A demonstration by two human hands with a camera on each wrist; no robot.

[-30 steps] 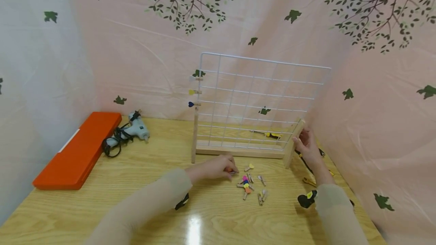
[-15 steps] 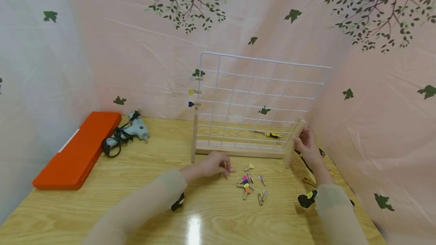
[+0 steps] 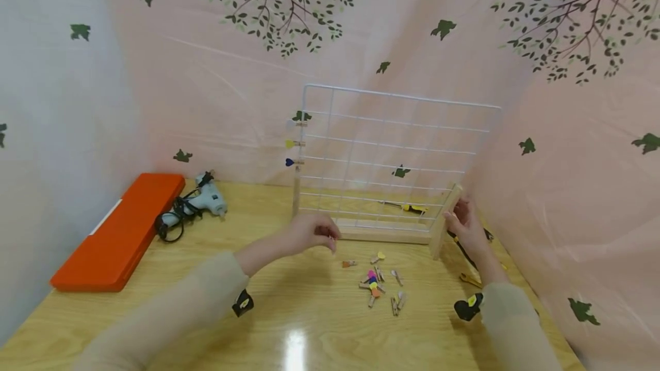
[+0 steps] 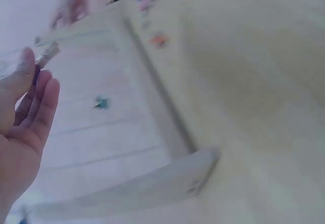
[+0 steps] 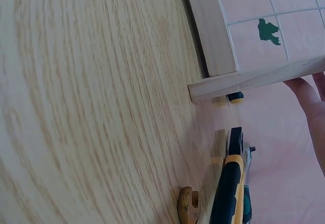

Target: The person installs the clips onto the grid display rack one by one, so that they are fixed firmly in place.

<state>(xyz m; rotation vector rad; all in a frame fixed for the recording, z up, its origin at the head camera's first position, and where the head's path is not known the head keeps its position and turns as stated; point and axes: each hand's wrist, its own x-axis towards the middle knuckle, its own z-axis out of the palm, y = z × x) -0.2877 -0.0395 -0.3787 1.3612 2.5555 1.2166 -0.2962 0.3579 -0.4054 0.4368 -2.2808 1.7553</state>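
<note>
In the head view my left hand (image 3: 309,233) is in front of the white wire grid (image 3: 387,150), low at its left. Its thumb and fingers pinch a small wooden clothespin (image 4: 49,53), seen in the left wrist view; its decorated end is mostly hidden by the fingers. My right hand (image 3: 466,231) grips the grid stand's right wooden post (image 3: 444,219). Three clothespins with hearts, including a yellow one (image 3: 290,143) and a dark blue one (image 3: 290,162), are clipped along the grid's left edge. An orange clothespin (image 3: 349,264) lies apart from a loose pile of clothespins (image 3: 373,285).
A flat orange case (image 3: 121,231) and a glue gun (image 3: 206,198) with its black cord lie at the left. Behind the grid lies a yellow-and-black screwdriver (image 3: 412,208). Pliers (image 5: 231,183) and other tools are beyond the right post.
My left hand has moved left and up off the table with a clothespin, uncovering the orange one. My right hand stays on the post. The head view has tilted slightly.
</note>
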